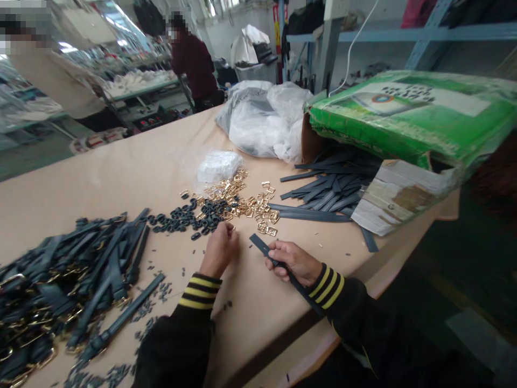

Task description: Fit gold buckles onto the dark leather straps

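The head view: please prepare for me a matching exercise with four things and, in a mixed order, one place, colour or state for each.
Things
1. Right hand
2. Loose buckles
3. Buckled straps
4. Cardboard box

Descriptions
A. Heaped on the left side of the table
B. Green on top, with plain straps at its open end
C. Closed around a dark strap
D. Gold-coloured, next to small dark rings

Pairs: 1-C, 2-D, 3-A, 4-B
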Demonstrator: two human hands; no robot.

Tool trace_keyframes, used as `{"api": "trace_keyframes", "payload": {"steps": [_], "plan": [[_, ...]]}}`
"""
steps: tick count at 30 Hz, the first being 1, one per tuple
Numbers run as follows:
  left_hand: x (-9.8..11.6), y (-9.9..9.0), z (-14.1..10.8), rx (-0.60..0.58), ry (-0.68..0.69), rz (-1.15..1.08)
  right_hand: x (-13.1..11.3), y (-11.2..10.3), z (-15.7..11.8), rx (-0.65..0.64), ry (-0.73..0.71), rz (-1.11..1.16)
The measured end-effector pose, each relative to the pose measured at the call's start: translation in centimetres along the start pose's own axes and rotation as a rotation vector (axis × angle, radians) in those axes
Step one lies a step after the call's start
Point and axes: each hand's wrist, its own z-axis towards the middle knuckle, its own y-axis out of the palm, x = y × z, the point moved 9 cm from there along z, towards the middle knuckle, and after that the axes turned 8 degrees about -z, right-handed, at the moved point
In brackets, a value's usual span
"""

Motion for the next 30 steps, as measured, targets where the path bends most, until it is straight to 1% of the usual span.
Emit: {"api": "trace_keyframes", "payload": {"steps": [1, 3, 6, 8, 9, 12, 14, 16, 19, 21, 23, 25, 26, 28, 30], "plan": [[-0.1, -0.5, -1.2, -0.023, -0.021, -0.036, -0.1, 0.1, 0.0, 0.005, -0.013, -0.024], [-0.1, -1.4, -3.9, -0.058, -0.088, -0.199, -0.1, 0.2, 0.0, 0.033, -0.038, -0.122], [0.0, -2.6, -7.8, -0.04, -0.257, -0.519, 0.2, 0.7, -0.1, 0.085, -0.049, -0.336], [0.7, -3.2, -9.7, -0.006, -0.337, -0.623, 0.6, 1.6, -0.3, 0.064, -0.041, -0.442], [1.2, -3.4, -10.3, 0.004, -0.35, -0.643, 0.8, 2.2, -0.4, 0.02, -0.042, -0.464], [2.2, -4.0, -11.4, 0.031, -0.353, -0.667, 1.0, 4.4, -1.1, -0.169, -0.077, -0.425], [2.0, -4.2, -11.8, 0.051, -0.374, -0.699, 0.8, 5.1, -1.9, -0.263, -0.101, -0.385], [1.6, -3.9, -12.3, 0.044, -0.415, -0.772, 0.6, 5.3, -2.5, -0.321, -0.102, -0.361], [1.1, -3.0, -13.0, -0.011, -0.481, -0.923, 0.6, 5.5, -3.4, -0.403, -0.068, -0.347], [1.1, -2.2, -13.3, -0.046, -0.516, -1.033, 0.4, 5.8, -3.8, -0.434, -0.054, -0.36], [1.4, -1.2, -13.7, -0.083, -0.537, -1.141, 0.1, 6.2, -4.1, -0.444, -0.072, -0.382], [1.9, 0.2, -14.0, -0.132, -0.545, -1.237, -0.4, 6.7, -4.2, -0.413, -0.11, -0.413], [2.2, 1.0, -14.2, -0.158, -0.548, -1.274, -0.6, 6.8, -4.1, -0.37, -0.133, -0.438], [2.6, 2.3, -14.5, -0.176, -0.547, -1.328, -1.1, 6.5, -4.0, -0.225, -0.192, -0.515], [2.5, 3.2, -14.7, -0.127, -0.555, -1.356, -2.0, 6.1, -4.3, -0.062, -0.279, -0.633]]}}
